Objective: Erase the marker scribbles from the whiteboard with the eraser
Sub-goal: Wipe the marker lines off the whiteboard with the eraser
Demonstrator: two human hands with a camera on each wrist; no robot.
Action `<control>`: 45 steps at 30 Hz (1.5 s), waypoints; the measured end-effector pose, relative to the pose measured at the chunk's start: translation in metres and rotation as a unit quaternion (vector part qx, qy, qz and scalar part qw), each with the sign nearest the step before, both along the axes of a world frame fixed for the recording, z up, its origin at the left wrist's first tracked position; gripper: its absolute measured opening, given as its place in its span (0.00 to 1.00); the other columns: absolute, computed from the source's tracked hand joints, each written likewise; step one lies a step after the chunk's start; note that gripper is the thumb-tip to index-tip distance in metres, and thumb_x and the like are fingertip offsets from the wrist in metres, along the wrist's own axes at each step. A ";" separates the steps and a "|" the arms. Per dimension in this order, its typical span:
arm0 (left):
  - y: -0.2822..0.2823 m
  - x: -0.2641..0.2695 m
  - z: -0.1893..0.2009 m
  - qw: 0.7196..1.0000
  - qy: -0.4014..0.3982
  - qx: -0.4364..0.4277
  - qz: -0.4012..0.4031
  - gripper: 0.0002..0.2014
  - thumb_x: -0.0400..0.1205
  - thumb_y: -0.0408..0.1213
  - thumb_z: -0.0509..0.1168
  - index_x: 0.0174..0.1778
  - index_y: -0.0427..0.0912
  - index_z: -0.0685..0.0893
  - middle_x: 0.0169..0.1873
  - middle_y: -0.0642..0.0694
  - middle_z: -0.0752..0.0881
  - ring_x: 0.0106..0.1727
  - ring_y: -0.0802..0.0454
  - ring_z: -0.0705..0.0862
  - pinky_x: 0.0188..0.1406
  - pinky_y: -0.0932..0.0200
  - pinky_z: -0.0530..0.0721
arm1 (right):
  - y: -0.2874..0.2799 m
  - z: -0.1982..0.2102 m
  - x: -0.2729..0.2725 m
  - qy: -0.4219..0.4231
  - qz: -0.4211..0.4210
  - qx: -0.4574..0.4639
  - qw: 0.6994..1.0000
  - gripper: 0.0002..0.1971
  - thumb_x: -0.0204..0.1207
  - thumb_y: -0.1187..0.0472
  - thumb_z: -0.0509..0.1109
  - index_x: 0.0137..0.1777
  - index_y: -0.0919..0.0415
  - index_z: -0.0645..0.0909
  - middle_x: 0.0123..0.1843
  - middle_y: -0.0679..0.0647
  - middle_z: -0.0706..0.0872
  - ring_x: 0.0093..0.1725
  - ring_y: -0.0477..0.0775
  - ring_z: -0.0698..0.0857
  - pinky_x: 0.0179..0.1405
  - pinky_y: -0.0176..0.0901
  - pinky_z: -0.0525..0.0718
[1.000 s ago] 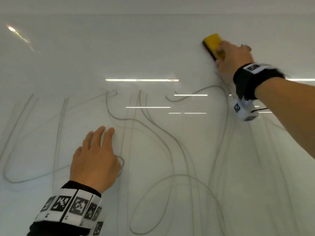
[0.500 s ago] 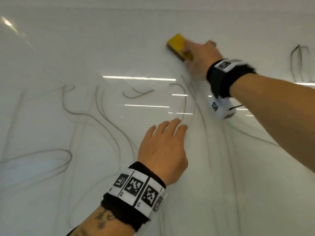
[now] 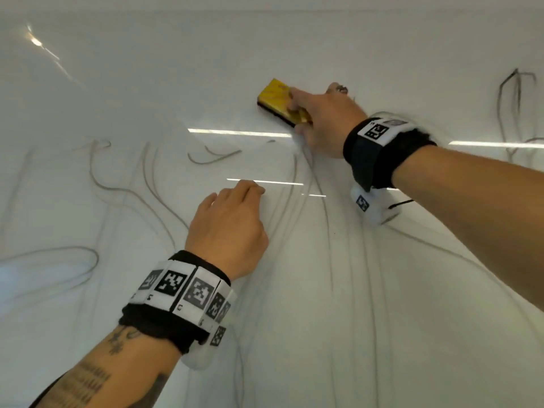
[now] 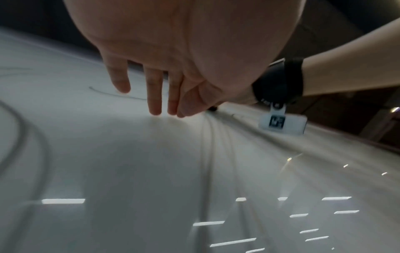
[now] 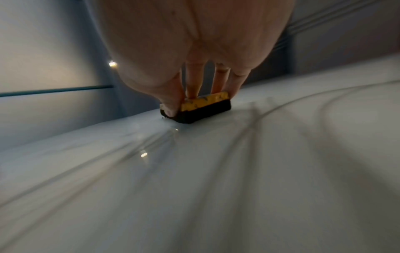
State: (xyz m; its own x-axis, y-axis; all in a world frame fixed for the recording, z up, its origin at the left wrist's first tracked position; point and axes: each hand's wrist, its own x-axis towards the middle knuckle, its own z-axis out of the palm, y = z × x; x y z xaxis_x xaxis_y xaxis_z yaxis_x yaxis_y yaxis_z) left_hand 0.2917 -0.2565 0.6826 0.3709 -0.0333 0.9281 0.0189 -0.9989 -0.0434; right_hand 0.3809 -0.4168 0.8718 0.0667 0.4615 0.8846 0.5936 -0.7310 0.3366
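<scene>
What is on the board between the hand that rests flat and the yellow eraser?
In the head view, only whiteboard lies between the left hand and the eraser: faint grey scribbles and reflected light strips, no other object.

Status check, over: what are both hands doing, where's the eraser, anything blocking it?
Right hand grips yellow eraser, flat on whiteboard. Left hand open, fingertips resting on board. Grey scribbles remain below; nothing blocking.

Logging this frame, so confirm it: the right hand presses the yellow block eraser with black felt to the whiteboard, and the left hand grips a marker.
Wrong about the left hand: the left wrist view shows it holds nothing, its straight fingertips touching the whiteboard. The rest stands.
</scene>
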 end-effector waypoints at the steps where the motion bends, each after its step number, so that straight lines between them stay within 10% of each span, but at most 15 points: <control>1: 0.003 0.002 -0.001 1.000 0.006 0.000 0.011 0.29 0.80 0.33 0.58 0.81 0.44 0.68 0.78 0.51 0.70 0.68 0.47 0.76 0.74 0.44 0.73 | -0.016 0.016 0.003 0.005 -0.014 0.054 0.998 0.22 0.82 0.55 0.64 0.76 0.45 0.70 0.69 0.66 0.81 0.68 0.75 0.76 0.68 0.55 0.78; 6: 0.013 0.009 -0.007 0.998 0.036 0.026 0.038 0.36 0.80 0.35 0.58 0.87 0.47 0.56 0.85 0.53 0.58 0.80 0.49 0.66 0.80 0.47 0.65 | -0.071 0.043 0.020 0.033 -0.042 0.248 0.967 0.19 0.82 0.59 0.63 0.72 0.53 0.71 0.63 0.73 0.81 0.65 0.76 0.78 0.63 0.56 0.78; 14: 0.018 0.013 -0.011 0.998 0.033 0.030 0.039 0.38 0.82 0.37 0.54 0.89 0.50 0.47 0.87 0.54 0.50 0.85 0.51 0.55 0.85 0.47 0.53 | -0.051 -0.063 0.016 -0.062 0.043 -0.006 0.997 0.27 0.82 0.58 0.68 0.81 0.56 0.71 0.74 0.49 0.84 0.59 0.72 0.75 0.66 0.57 0.73; 21: 0.016 0.016 -0.013 0.999 0.028 0.010 0.022 0.39 0.81 0.36 0.55 0.88 0.50 0.48 0.87 0.55 0.49 0.85 0.52 0.52 0.86 0.47 0.48 | -0.107 -0.008 0.020 0.072 -0.068 0.317 0.943 0.21 0.84 0.58 0.62 0.77 0.52 0.69 0.64 0.76 0.79 0.62 0.75 0.79 0.55 0.53 0.79; 28: -0.002 0.013 -0.008 0.999 0.023 -0.034 0.014 0.33 0.79 0.40 0.60 0.83 0.45 0.62 0.80 0.50 0.65 0.77 0.46 0.66 0.76 0.42 0.69 | -0.079 -0.089 0.021 -0.063 0.030 0.001 0.998 0.28 0.81 0.60 0.68 0.82 0.58 0.71 0.74 0.49 0.84 0.60 0.73 0.79 0.67 0.58 0.74; 37: -0.054 0.002 0.000 1.000 0.008 0.011 0.008 0.35 0.75 0.56 0.67 0.77 0.47 0.69 0.78 0.47 0.64 0.77 0.40 0.64 0.69 0.39 0.76 | -0.242 0.008 0.057 0.080 -0.148 0.327 0.930 0.20 0.85 0.61 0.61 0.76 0.54 0.67 0.68 0.70 0.79 0.66 0.76 0.77 0.50 0.54 0.74; 42: -0.153 0.020 0.015 0.991 0.015 0.118 -0.057 0.32 0.75 0.58 0.64 0.75 0.53 0.71 0.75 0.53 0.66 0.77 0.47 0.66 0.67 0.48 0.75 | -0.197 -0.031 0.060 0.056 -0.085 0.216 0.971 0.32 0.82 0.59 0.62 0.83 0.43 0.55 0.65 0.71 0.82 0.61 0.76 0.79 0.52 0.52 0.80; 45: -0.201 0.040 0.026 0.989 0.026 0.131 -0.063 0.31 0.76 0.57 0.63 0.76 0.53 0.70 0.75 0.53 0.66 0.76 0.48 0.66 0.70 0.48 0.71 | -0.202 -0.063 0.051 0.037 -0.034 0.050 0.998 0.34 0.86 0.56 0.62 0.88 0.45 0.52 0.75 0.48 0.82 0.69 0.66 0.71 0.67 0.55 0.77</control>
State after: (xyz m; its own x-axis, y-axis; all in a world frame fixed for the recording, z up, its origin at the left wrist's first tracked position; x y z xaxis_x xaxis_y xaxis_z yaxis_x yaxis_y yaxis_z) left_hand 0.3315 -0.4574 0.7082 0.3950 -0.3194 0.8614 -0.1133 -0.9474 -0.2994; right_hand 0.4317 -0.6190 0.8083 0.1612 0.3637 0.9175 0.5621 -0.7979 0.2175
